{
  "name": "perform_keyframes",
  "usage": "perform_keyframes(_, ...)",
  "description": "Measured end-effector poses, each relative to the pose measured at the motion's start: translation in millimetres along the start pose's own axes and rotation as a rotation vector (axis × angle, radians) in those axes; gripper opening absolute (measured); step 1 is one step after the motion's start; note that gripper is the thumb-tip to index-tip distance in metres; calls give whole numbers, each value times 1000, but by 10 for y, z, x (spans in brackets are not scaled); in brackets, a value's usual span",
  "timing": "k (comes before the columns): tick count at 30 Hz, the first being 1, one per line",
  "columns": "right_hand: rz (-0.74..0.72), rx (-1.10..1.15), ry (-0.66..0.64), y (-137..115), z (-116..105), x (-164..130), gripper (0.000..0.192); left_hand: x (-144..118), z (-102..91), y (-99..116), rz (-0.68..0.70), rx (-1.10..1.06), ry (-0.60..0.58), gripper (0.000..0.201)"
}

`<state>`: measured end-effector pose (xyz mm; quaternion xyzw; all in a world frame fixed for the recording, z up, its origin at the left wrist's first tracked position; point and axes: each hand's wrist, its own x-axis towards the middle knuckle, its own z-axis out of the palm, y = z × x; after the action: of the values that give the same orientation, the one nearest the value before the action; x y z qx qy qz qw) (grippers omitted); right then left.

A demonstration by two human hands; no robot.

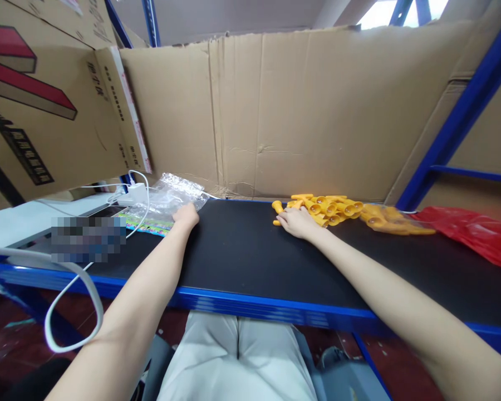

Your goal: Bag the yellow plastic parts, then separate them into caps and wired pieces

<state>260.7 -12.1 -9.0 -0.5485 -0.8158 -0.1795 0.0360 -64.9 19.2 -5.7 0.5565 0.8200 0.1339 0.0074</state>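
My left hand (pixel 186 216) is closed at the right edge of a crumpled clear plastic bag (pixel 152 197). Its fingertips are mostly hidden behind the back of the hand. Under the bag shows a strip of bright green and blue printed packaging (pixel 150 225). Over on the right, my right hand (pixel 296 221) has its fingers curled at the left end of a pile of yellow plastic pieces (pixel 328 209) with flared, cup-like ends. One yellow flared piece (pixel 277 206) sticks out by its fingertips, and the hand hides part of the pile.
Right of the pile lie more yellow pieces in a clear bag (pixel 394 220) and a red plastic bag (pixel 467 231). A white cable (pixel 96 306) loops at the left front. Cardboard (pixel 296 111) walls the back of the black shelf (pixel 242 250); a blue post (pixel 459 117) stands right.
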Motion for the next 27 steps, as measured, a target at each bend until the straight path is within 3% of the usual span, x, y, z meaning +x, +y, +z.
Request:
perform_keyframes(12,-29,3,28,23,32,-1,51,43,-5,-34,6,-61,85,39)
perform_keyframes(21,-25,28,10,34,26,-2,49,52,30,-77,33,-25,195,50)
perform_keyframes(24,-27,36,7,37,19,-6,49,61,49,-99,-6,-24,130,65)
perform_keyframes(27,-28,38,8,35,10,-8,48,67,49,-104,8,-53,40,55)
